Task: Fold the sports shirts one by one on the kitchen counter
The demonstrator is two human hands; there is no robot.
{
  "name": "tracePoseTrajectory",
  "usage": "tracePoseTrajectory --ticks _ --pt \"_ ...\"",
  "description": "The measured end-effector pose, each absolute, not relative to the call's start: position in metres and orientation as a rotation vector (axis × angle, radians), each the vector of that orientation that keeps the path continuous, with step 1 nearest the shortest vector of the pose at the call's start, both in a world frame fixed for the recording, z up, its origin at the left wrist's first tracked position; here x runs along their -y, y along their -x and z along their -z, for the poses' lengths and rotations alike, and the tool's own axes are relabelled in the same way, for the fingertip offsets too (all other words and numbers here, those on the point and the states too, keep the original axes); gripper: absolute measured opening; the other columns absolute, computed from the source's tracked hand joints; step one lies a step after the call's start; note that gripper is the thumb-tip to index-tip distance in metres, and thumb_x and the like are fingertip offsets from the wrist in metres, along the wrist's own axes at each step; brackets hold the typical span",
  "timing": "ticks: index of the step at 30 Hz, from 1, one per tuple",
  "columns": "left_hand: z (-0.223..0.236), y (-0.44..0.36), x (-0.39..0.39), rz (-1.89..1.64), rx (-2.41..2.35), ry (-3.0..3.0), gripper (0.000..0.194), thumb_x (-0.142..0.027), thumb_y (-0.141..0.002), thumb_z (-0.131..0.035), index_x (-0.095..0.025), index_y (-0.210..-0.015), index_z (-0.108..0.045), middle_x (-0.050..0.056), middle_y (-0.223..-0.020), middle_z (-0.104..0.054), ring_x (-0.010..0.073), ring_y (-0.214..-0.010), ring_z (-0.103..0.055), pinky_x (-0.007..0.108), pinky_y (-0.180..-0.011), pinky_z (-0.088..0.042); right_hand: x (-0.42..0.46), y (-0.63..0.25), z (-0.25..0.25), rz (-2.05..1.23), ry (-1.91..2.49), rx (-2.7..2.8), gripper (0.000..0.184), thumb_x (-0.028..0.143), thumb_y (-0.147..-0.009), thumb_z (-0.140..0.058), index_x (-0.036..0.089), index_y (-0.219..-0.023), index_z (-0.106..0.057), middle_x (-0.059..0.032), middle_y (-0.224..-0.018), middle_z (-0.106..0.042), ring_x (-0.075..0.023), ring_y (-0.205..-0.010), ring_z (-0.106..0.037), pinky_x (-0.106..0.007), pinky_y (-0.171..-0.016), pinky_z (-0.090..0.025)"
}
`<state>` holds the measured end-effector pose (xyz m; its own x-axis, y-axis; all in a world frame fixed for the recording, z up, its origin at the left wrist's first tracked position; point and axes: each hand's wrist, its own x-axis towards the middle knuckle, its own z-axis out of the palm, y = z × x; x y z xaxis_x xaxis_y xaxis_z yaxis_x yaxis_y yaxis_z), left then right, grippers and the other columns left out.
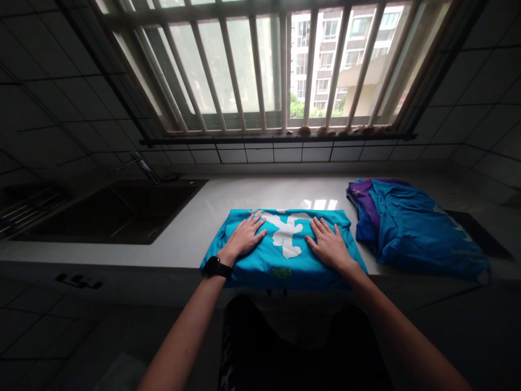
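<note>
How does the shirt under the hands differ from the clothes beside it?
The turquoise shirt lies flat, the clothes pile rumpled. The shirt is brighter; the pile darker, with purple. Left hand and right hand press the shirt, not the pile. Both lie on the white countertop.

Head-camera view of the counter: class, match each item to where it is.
Items
1. Watch
2. Turquoise shirt
3. Blue pile
4. Sink

Places
A. On the counter, right of the shirt
B. On the left wrist
C. Under the left hand and right hand
D. Set into the counter, at the left

Pairs: 1-B; 2-C; 3-A; 4-D
</note>
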<state>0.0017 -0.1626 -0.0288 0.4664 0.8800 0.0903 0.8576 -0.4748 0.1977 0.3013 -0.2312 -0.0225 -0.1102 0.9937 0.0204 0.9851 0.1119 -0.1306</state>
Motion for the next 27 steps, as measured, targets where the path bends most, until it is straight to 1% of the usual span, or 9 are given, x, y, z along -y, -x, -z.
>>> tracePoseTrajectory --ticks 4,8,11,15,19,22,27 --pt "0.0325 0.0006 0.1594 -0.312 -1.568 -2.550 0.061 -0.053 -0.106 -0.035 -0.023 -0.157 -0.047 0.007 -0.172 -0.032 0.0291 -0.160 -0.025 0.048 -0.129 -0.027 0.2297 -0.2990 0.0220 -0.104 2.254 2.039 0.071 0.050 -0.107 -0.022 0.012 -0.167 -0.027 -0.0126 -0.175 -0.018 -0.0310 -0.162 -0.016 -0.063 -0.128 -0.011" --pt "0.0323 0.0004 0.1594 -0.327 -1.614 -2.502 0.059 -0.049 -0.106 -0.034 -0.021 -0.156 -0.050 0.007 -0.171 -0.035 0.0277 -0.159 -0.028 0.046 -0.129 -0.027 0.2288 -0.2984 0.0211 -0.113 2.316 1.973 0.072 0.050 -0.107 -0.021 0.010 -0.167 -0.025 -0.0152 -0.175 -0.017 -0.0312 -0.162 -0.017 -0.068 -0.125 -0.016" --pt "0.0307 -0.0003 0.1612 -0.359 -1.616 -2.493 0.058 -0.047 -0.106 -0.035 -0.019 -0.154 -0.052 0.008 -0.169 -0.037 0.0278 -0.159 -0.031 0.046 -0.129 -0.028 0.2287 -0.2989 0.0215 -0.110 2.303 1.994 0.073 0.050 -0.107 -0.020 0.009 -0.167 -0.026 -0.0161 -0.175 -0.018 -0.0318 -0.161 -0.018 -0.069 -0.124 -0.018" --pt "0.0298 0.0002 0.1634 -0.389 -1.594 -2.495 0.057 -0.047 -0.104 -0.038 -0.021 -0.153 -0.053 0.007 -0.169 -0.037 0.0270 -0.158 -0.032 0.045 -0.129 -0.029 0.2282 -0.2997 0.0231 -0.103 2.296 1.997 0.073 0.050 -0.107 -0.020 0.009 -0.167 -0.027 -0.0177 -0.174 -0.019 -0.0325 -0.161 -0.018 -0.069 -0.124 -0.019" --pt "0.0304 0.0008 0.1634 -0.397 -1.612 -2.487 0.057 -0.047 -0.104 -0.039 -0.022 -0.152 -0.055 0.006 -0.168 -0.039 0.0267 -0.157 -0.033 0.045 -0.129 -0.029 0.2282 -0.2998 0.0241 -0.095 2.275 1.994 0.073 0.051 -0.107 -0.020 0.010 -0.167 -0.028 -0.0177 -0.174 -0.020 -0.0327 -0.161 -0.020 -0.069 -0.123 -0.019" --pt "0.0311 0.0010 0.1622 -0.400 -1.629 -2.478 0.058 -0.048 -0.103 -0.039 -0.020 -0.151 -0.056 0.007 -0.166 -0.042 0.0275 -0.157 -0.035 0.045 -0.129 -0.030 0.2286 -0.2995 0.0231 -0.100 2.273 1.995 0.073 0.051 -0.107 -0.020 0.010 -0.167 -0.028 -0.0176 -0.174 -0.020 -0.0327 -0.161 -0.020 -0.069 -0.124 -0.018" --pt "0.0305 0.0014 0.1609 -0.401 -1.614 -2.480 0.057 -0.047 -0.103 -0.040 -0.020 -0.151 -0.056 0.007 -0.167 -0.041 0.0273 -0.157 -0.034 0.045 -0.128 -0.030 0.2296 -0.2985 0.0190 -0.121 2.290 1.992 0.072 0.050 -0.107 -0.020 0.010 -0.167 -0.027 -0.0173 -0.174 -0.020 -0.0321 -0.161 -0.019 -0.067 -0.125 -0.017"
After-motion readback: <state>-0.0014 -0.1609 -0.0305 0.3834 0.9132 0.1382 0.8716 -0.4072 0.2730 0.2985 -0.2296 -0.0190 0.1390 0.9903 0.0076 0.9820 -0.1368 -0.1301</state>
